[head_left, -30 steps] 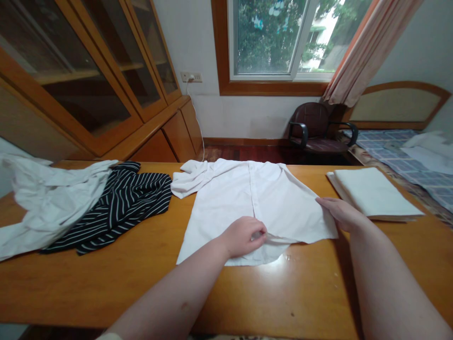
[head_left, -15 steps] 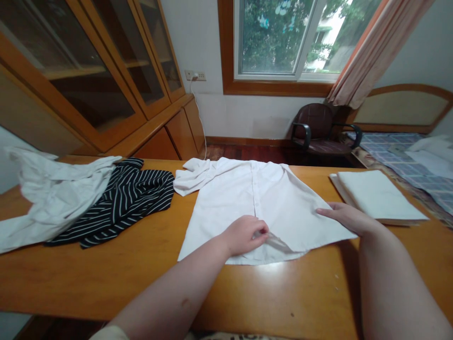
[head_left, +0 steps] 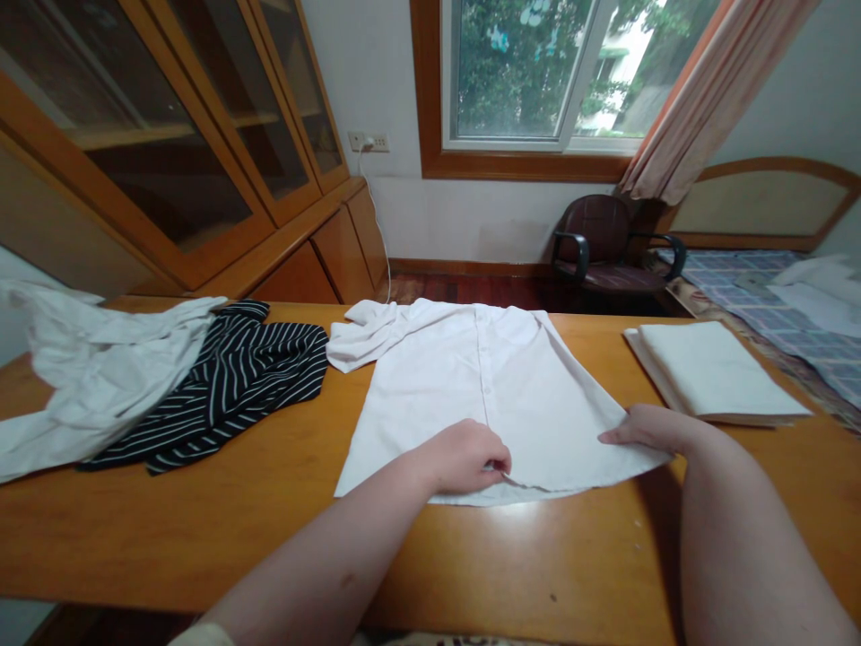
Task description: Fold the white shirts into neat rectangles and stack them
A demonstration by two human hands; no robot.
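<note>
A white button-up shirt (head_left: 430, 386) lies spread on the wooden table in front of me, buttons facing up and hem toward me. Its left sleeve is bunched at the far left corner; the other sleeve does not show. My left hand (head_left: 471, 458) is closed on the hem near the button placket, fingertips pinching the cloth edge. At the right side edge of the shirt, my right hand (head_left: 642, 429) grips the fabric, thumb on top and the other fingers hidden underneath.
To the left lie a black-and-white striped garment (head_left: 248, 386) and a crumpled white garment (head_left: 114, 359). A folded white cloth stack (head_left: 717, 368) sits at the table's right. Beyond the table (head_left: 538, 574) are a cabinet (head_left: 269, 242), an armchair (head_left: 605, 238) and a bed (head_left: 753, 278).
My left hand has lowered the pinched hem toward the table, and the gap under the front edge has flattened. My right hand has moved down slightly, still at the side edge.
</note>
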